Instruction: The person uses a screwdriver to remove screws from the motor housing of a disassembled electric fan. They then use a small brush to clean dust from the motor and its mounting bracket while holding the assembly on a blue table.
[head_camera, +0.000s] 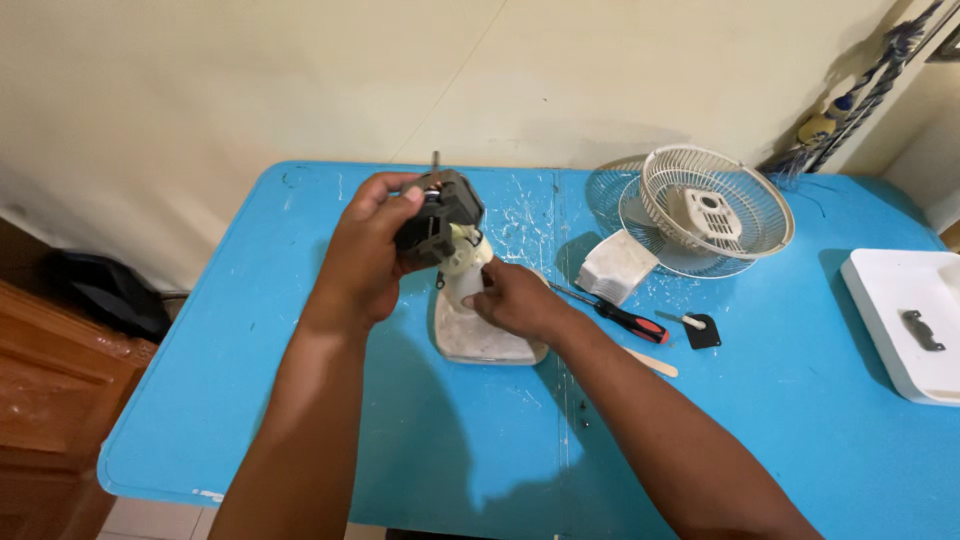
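Head view: blue table (300, 400), cream wall (250, 80), scratched paint.

We cannot see all of the fan motor (438, 218), because our left hand (362, 262) covers its side. Our right hand (515, 298) hides part of the white neck (466, 272). The white tray (905, 320) is cut off at the edge. The small black piece (922, 330) is too tiny to tell.

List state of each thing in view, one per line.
Motor: lifted, clasped in left hand.
Neck: pinched by right hand.
Base: flat on table.
Grille: detached, lying on table.
Screwdriver: lying loose.
Tray: holds a dark bracket.
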